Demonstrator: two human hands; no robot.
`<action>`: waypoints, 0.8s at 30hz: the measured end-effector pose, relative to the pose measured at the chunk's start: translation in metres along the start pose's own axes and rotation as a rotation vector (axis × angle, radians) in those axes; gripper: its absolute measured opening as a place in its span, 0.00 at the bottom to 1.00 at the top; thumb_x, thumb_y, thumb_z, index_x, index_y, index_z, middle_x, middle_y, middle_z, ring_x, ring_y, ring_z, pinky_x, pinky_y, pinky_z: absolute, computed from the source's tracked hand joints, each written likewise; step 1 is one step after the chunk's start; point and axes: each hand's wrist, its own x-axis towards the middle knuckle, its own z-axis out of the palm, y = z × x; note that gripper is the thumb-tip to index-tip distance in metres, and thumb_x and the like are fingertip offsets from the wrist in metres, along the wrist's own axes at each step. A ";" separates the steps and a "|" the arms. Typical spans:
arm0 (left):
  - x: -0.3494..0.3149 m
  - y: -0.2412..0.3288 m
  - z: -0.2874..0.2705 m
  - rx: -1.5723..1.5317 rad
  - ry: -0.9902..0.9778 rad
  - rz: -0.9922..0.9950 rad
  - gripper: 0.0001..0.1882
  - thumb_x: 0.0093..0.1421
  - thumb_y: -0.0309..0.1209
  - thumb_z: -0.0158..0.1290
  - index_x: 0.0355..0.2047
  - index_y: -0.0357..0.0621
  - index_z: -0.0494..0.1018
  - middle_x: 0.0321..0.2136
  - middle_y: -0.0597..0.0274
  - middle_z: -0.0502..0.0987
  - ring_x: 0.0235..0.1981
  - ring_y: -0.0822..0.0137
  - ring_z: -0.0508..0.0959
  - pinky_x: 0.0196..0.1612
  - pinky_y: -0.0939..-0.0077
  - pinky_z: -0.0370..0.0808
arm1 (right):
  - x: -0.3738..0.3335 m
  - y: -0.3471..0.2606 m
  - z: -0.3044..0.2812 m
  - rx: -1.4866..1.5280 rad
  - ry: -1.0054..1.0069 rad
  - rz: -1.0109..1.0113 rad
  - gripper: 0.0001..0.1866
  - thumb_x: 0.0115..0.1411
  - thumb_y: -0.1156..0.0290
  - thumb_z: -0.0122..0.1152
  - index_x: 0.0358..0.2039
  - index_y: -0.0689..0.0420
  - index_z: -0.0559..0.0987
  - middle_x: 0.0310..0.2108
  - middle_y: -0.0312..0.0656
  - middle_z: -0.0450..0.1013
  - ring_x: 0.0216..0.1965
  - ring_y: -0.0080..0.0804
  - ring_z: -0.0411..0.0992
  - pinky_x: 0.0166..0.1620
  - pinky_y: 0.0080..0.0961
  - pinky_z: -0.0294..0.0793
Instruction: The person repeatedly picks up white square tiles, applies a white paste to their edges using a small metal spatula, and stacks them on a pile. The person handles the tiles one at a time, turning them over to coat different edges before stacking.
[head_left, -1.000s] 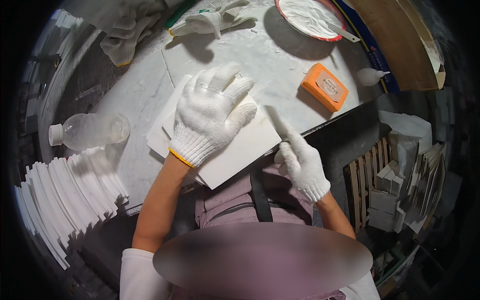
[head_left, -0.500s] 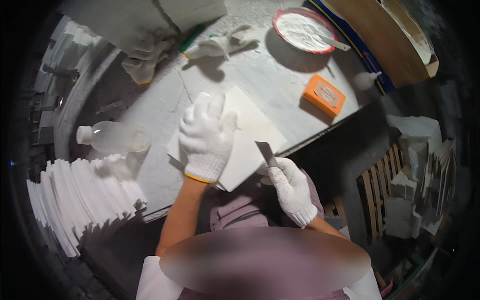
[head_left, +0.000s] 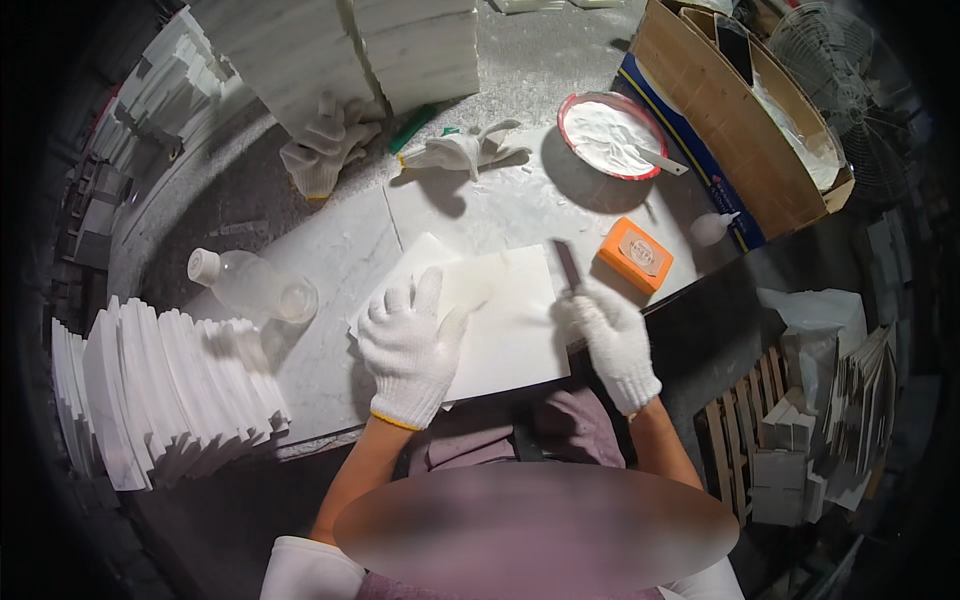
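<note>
My left hand, in a white knit glove with a yellow cuff edge, lies flat with fingers spread on a square white tile. Under its far left side shows the corner of another white piece, turned at a different angle. Just off the tile's right edge, my right hand, also gloved, is closed round a flat metal scraper blade that points up and away. The hand covers the blade's lower end. An orange box-shaped block sits on the table beyond my right hand.
A red-rimmed bowl of white paste holds a spatula. Beside it stand a squeeze bottle and cardboard box. Spare gloves lie at the back. Leftward are a clear bottle and stacked white slabs. The table edge runs rightward.
The top tile has turned, its near edge now roughly level. My right hand moved up and right with the scraper blade, beside the tile. The view has tilted upward.
</note>
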 end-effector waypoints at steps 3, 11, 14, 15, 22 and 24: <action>0.012 0.009 0.016 -0.043 0.135 0.186 0.29 0.54 0.45 0.61 0.54 0.48 0.75 0.53 0.57 0.71 0.57 0.52 0.68 0.64 0.53 0.61 | -0.002 0.018 -0.014 -0.193 0.259 -0.093 0.15 0.69 0.68 0.58 0.50 0.65 0.79 0.34 0.35 0.77 0.32 0.19 0.72 0.39 0.19 0.73; 0.034 0.020 0.037 -0.159 0.074 0.333 0.31 0.56 0.44 0.59 0.58 0.45 0.72 0.50 0.56 0.75 0.56 0.52 0.68 0.67 0.53 0.57 | 0.009 -0.004 0.004 -0.752 0.192 -0.312 0.19 0.67 0.65 0.56 0.56 0.55 0.77 0.39 0.51 0.80 0.37 0.47 0.80 0.41 0.34 0.79; 0.036 0.023 0.034 -0.189 0.055 0.322 0.31 0.55 0.43 0.60 0.58 0.45 0.73 0.50 0.56 0.75 0.56 0.52 0.69 0.65 0.54 0.58 | 0.013 0.003 0.012 -0.773 0.233 -0.396 0.20 0.67 0.63 0.56 0.58 0.55 0.76 0.38 0.51 0.80 0.35 0.47 0.81 0.39 0.34 0.79; 0.037 0.024 0.032 -0.197 0.046 0.315 0.31 0.55 0.43 0.60 0.58 0.45 0.73 0.50 0.56 0.75 0.56 0.53 0.69 0.65 0.55 0.59 | 0.014 0.007 0.013 -0.799 0.251 -0.413 0.22 0.67 0.63 0.56 0.59 0.53 0.75 0.37 0.51 0.80 0.33 0.48 0.80 0.37 0.35 0.79; 0.036 0.021 0.035 -0.135 0.057 0.317 0.32 0.55 0.47 0.61 0.58 0.49 0.73 0.50 0.61 0.72 0.57 0.59 0.66 0.67 0.55 0.58 | 0.014 -0.005 0.020 -0.840 0.170 -0.238 0.24 0.65 0.65 0.56 0.61 0.52 0.74 0.34 0.52 0.80 0.28 0.49 0.79 0.34 0.38 0.78; 0.037 0.022 0.034 -0.141 0.061 0.323 0.33 0.55 0.47 0.61 0.59 0.48 0.72 0.50 0.61 0.72 0.58 0.59 0.66 0.67 0.54 0.59 | 0.017 0.001 0.016 -0.828 0.182 -0.341 0.24 0.65 0.65 0.56 0.62 0.52 0.74 0.31 0.52 0.79 0.27 0.49 0.79 0.33 0.38 0.78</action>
